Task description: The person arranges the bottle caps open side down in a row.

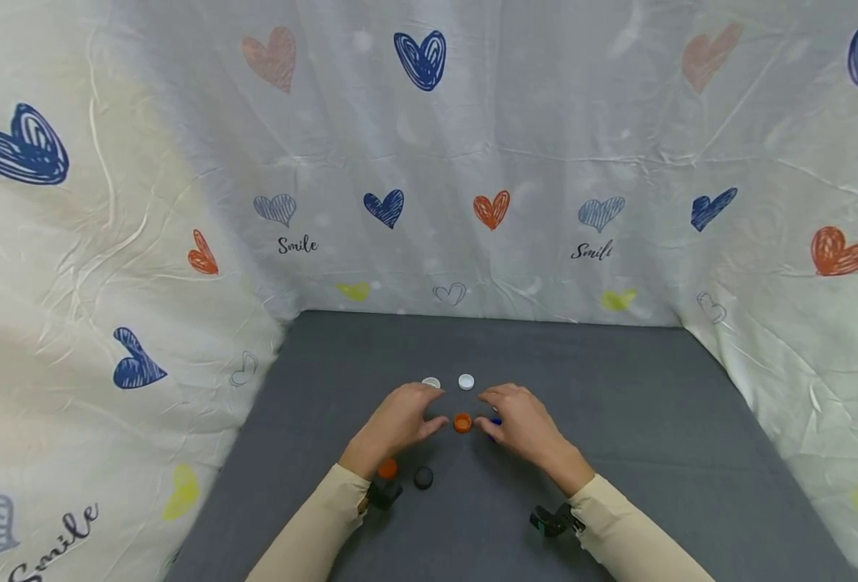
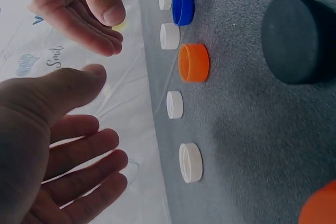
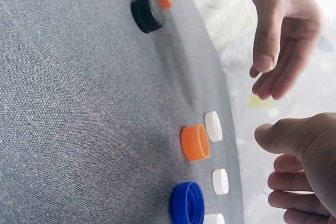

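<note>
Both hands hover over the bottle caps, holding nothing. My left hand (image 1: 398, 420) has its fingers apart from the thumb, beside a white cap (image 1: 431, 381). Across from it, my right hand (image 1: 522, 424) partly covers a blue cap (image 1: 497, 422). An orange cap (image 1: 462, 423) lies hollow side up between the two thumbs, with another white cap (image 1: 466, 381) behind it. In the left wrist view, the left hand's (image 2: 63, 140) fingers are loosely bent and separate. The right wrist view has the right hand's (image 3: 307, 166) fingers raised off the cloth.
A black cap (image 1: 423, 478) and a second orange cap (image 1: 388, 468) lie nearer the person, by the left wrist. More white caps (image 2: 169, 36) sit near the blue one. Grey cloth (image 1: 618, 404) covers the table, and a heart-printed curtain (image 1: 443, 162) hangs behind and along the sides.
</note>
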### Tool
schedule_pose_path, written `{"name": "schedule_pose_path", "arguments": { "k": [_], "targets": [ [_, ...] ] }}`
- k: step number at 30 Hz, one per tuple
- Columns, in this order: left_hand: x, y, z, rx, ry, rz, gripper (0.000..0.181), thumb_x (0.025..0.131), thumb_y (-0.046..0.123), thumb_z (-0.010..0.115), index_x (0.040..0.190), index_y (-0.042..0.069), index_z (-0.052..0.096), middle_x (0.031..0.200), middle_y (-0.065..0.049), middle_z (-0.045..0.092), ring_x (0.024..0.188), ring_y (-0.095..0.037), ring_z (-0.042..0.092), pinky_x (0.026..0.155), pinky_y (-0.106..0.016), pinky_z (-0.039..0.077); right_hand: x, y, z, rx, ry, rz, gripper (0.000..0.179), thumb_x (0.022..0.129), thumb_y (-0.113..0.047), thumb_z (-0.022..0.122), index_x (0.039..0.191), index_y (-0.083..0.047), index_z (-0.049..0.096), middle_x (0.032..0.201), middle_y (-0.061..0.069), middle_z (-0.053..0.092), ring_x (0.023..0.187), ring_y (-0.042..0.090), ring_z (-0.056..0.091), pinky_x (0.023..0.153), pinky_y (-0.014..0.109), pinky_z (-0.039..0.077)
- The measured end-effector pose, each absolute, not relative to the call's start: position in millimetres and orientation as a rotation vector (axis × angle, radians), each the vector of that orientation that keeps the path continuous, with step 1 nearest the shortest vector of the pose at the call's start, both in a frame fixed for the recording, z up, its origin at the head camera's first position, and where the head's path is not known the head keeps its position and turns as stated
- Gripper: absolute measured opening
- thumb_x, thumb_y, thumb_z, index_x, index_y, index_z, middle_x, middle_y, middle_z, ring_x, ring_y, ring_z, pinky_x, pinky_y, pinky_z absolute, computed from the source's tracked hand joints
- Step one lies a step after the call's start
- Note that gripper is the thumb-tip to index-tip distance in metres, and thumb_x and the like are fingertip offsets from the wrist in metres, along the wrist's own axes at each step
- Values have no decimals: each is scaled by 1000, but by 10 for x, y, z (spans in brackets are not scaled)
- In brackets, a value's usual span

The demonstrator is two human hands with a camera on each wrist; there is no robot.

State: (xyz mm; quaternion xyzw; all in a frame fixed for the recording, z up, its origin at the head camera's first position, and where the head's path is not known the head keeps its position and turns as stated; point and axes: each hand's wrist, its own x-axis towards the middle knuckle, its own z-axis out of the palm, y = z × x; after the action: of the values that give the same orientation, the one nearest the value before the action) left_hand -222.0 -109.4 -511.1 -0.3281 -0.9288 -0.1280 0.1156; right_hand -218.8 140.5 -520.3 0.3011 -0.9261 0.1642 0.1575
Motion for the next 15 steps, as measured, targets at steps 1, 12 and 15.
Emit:
{"name": "schedule_pose_path", "arguments": {
  "k": [1,12,15],
  "targets": [
    [-2236,-1077,-5114,-952,-2731,-375,44,87,37,79,122,11,71,111,-2,74,98,-19,70,88,-36,57,-2190,1405,-5208,859,-2656,477,37,81,-29,84,111,-8,76,109,6,75,104,25,69,92,47,54],
    [-2354,-921,-5236,-939,-2886,-356,47,86,36,80,124,9,71,114,-3,74,99,-18,71,85,-34,59,-2228,1396,-5333,863,-2706,460,39,82,-26,84,113,-5,75,111,8,74,107,27,68,95,48,53],
    [-2368,-887,-5273,-944,-2900,-339,47,85,36,81,123,9,72,114,-3,74,99,-18,71,84,-34,59,-2235,1392,-5381,866,-2703,419,38,81,-28,84,112,-7,75,110,7,74,107,25,69,95,46,53]
  ]
}}
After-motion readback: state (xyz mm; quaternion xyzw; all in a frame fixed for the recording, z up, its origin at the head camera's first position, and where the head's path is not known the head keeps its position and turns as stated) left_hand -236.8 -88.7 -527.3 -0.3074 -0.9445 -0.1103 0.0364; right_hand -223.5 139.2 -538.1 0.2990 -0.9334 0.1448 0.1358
